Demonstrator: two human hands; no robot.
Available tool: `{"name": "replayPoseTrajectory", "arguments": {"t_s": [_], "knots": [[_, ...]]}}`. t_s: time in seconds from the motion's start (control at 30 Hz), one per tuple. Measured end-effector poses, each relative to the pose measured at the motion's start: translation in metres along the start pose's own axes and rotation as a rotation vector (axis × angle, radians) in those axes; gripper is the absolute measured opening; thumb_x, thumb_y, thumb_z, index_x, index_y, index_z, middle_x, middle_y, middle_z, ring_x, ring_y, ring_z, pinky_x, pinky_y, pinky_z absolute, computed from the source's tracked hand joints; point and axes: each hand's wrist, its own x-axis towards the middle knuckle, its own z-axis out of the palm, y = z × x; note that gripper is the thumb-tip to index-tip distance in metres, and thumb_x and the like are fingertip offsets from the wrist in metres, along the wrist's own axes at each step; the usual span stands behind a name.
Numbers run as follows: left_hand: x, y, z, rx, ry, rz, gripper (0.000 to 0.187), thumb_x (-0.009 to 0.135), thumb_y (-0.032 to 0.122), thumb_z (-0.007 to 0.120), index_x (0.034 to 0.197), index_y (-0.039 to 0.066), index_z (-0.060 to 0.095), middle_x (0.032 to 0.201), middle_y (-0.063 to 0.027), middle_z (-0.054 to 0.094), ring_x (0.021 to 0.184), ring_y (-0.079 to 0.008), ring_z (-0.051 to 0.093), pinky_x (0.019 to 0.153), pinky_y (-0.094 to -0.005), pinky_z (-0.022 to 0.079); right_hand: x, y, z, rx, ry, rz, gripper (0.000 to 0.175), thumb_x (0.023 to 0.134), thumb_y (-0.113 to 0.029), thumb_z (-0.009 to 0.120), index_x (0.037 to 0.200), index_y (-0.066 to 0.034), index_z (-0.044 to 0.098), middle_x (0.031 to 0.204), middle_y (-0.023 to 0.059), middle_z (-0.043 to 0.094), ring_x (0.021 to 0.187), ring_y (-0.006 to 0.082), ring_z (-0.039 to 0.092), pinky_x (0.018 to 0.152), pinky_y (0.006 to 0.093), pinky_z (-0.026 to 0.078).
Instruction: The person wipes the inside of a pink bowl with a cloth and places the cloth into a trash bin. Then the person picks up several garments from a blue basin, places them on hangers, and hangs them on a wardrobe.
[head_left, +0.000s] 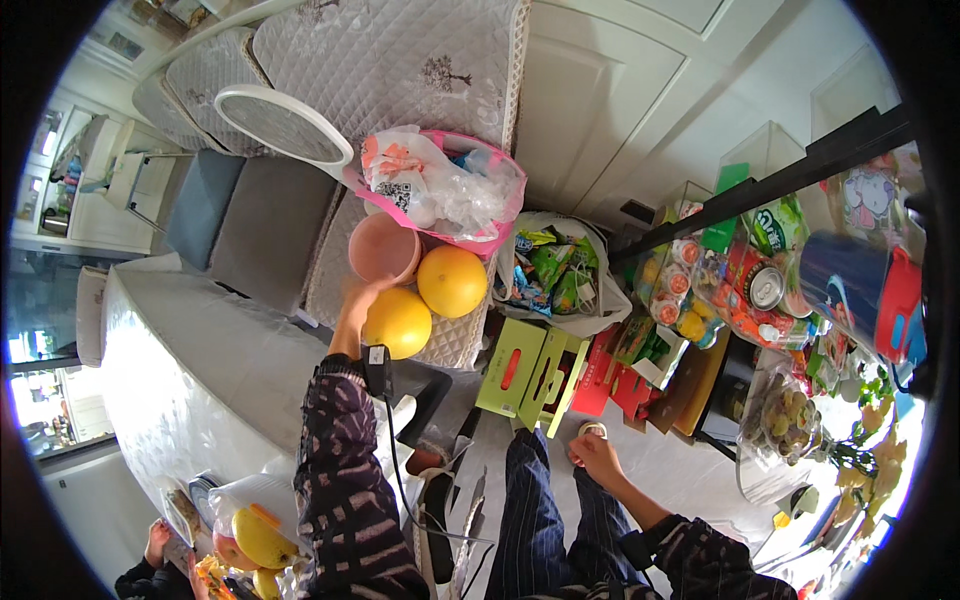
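My left hand (363, 298), blurred, reaches over a quilted seat pad (444, 351) at the near rim of a pink plastic bin (381, 244). Its fingers are too smeared to show whether they grip the rim. Two large yellow citrus fruits, probably pomelos, lie beside it: one fruit (399, 324) right by my wrist, the other fruit (452, 281) farther right. A pink-rimmed bag (510, 196) stuffed with clear plastic touches the bin's far side. My right hand (596, 454) hangs above my trouser leg, fingers curled in, with nothing visible in it.
A white bag of snack packets (564, 276) and green cartons (511, 367) stand right of the seat. Behind is a white oval-framed racket (283, 124). A black-framed shelf (765, 180) holds cans and tubs. Another person's hand (156, 541) is by the table (202, 375).
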Motion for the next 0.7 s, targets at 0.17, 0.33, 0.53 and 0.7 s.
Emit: {"name": "replayPoseTrajectory", "arguments": {"t_s": [0.17,0.33,0.53,0.7], "knots": [[-0.041,-0.012,0.003,0.173,-0.25,-0.096,0.075,0.063,0.039,0.079,0.125,0.014,0.045,0.124,-0.0143,0.051,0.102,-0.0423,0.054,0.071,-0.0634,0.044,-0.002,0.007,0.009,0.011,-0.006,0.037,0.023,0.089,-0.023,0.056,0.089,0.0002,0.06,0.076,0.0054,0.064,0.065,0.0107,0.059,0.059,0.0232,0.048],[-0.054,-0.005,0.014,0.25,-0.071,0.005,0.096,0.055,0.023,0.086,0.13,0.015,0.027,0.122,-0.0166,0.05,0.102,-0.042,0.054,0.071,-0.0677,0.04,-0.009,0.02,0.016,-0.044,0.015,0.041,0.025,0.087,-0.024,0.057,0.089,0.0008,0.062,0.074,0.0069,0.065,0.066,0.0122,0.061,0.061,0.0257,0.048],[-0.029,-0.026,0.015,0.41,0.075,0.084,0.074,0.062,0.052,0.074,0.112,0.001,0.055,0.112,-0.0202,0.059,0.105,-0.0354,0.057,0.082,-0.0537,0.045,-0.028,0.031,0.006,-0.013,0.033,0.007,0.025,0.087,-0.024,0.058,0.092,0.0007,0.061,0.074,0.0065,0.065,0.066,0.0117,0.06,0.06,0.0253,0.048],[0.008,-0.049,0.019,0.739,0.622,0.4,0.058,0.084,0.055,0.054,0.079,-0.002,0.064,0.067,-0.0068,0.061,0.067,-0.02,0.06,0.061,-0.0369,0.048,-0.064,0.036,-0.024,-0.071,0.136,0.05,0.026,0.087,-0.027,0.059,0.091,-0.0017,0.064,0.073,0.0027,0.064,0.066,0.0085,0.059,0.06,0.0232,0.048]]}}
